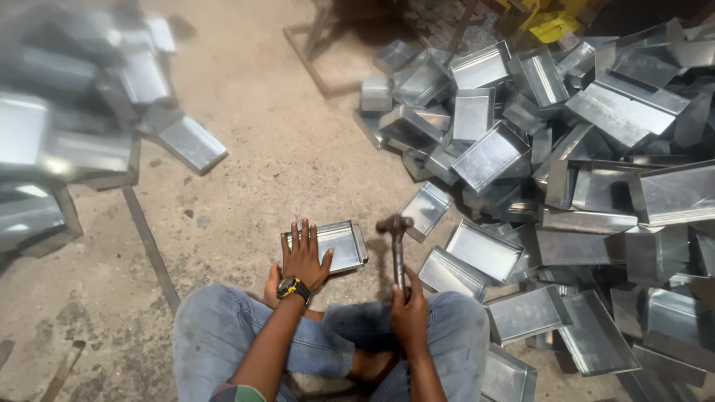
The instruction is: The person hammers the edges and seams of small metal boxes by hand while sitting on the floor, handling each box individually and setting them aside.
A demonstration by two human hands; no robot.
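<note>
The person sits cross-legged on the concrete floor (246,171), and the left hand (304,257) lies flat, fingers spread, on a shallow metal tray (339,246) resting on the floor just ahead of the knees. That hand is open and pressing down, not gripping. The right hand (410,309) is closed around the handle of a hammer (396,246), held upright with its head up, just to the right of the tray and not touching it. The two hands are apart, tray under one, hammer in the other.

How far along? By my reading, the work is mid-run. A big heap of trays (566,149) spreads across the right side, tumbled at all angles, and a second, blurred stack (67,141) sits at the left. Which pile is finished and which is waiting I cannot tell. The one tray under the palm looks like the piece in hand now, with no blow landing at this instant.

The tray lies open side up, its long axis running left to right across the view, tilted slightly so the right end sits a touch farther away. The hammer's long axis runs nearly straight away from the body, head at the far end.
</note>
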